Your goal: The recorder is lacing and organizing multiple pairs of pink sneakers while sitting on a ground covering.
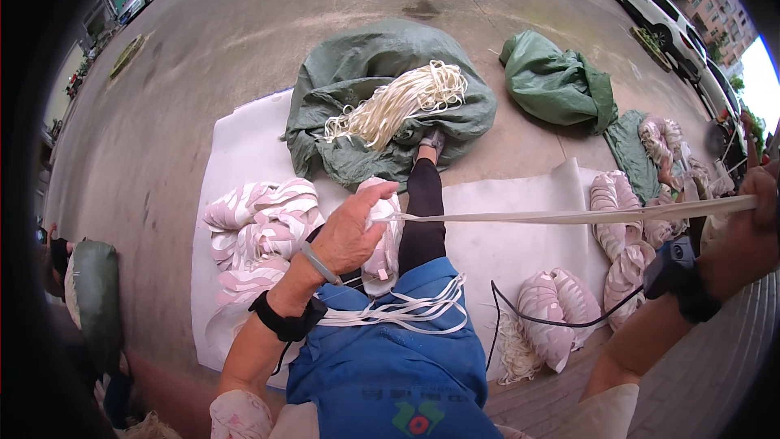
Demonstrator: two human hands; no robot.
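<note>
A white shoelace [552, 216] runs taut across the view, from a pink-and-white shoe [380, 264] on my lap to my right hand [760, 195]. Far out at the right edge, the fingers of that hand are closed around the lace's end. My left hand [351, 229] grips the shoe from its left side, thumb and forefinger bent around the part where the lace comes out. Its other fingers are partly hidden. More white laces [406, 309] lie in loose strands over my blue apron [382, 358].
Pink-and-white shoes lie stacked at left [264, 223] and right [552, 317] on a white sheet [520, 195]. Ahead, a green sack [341, 73] bears a lace bundle [406, 102]; another green sack [556, 81] stands right of it. A black cable [561, 323] crosses the right-hand shoes.
</note>
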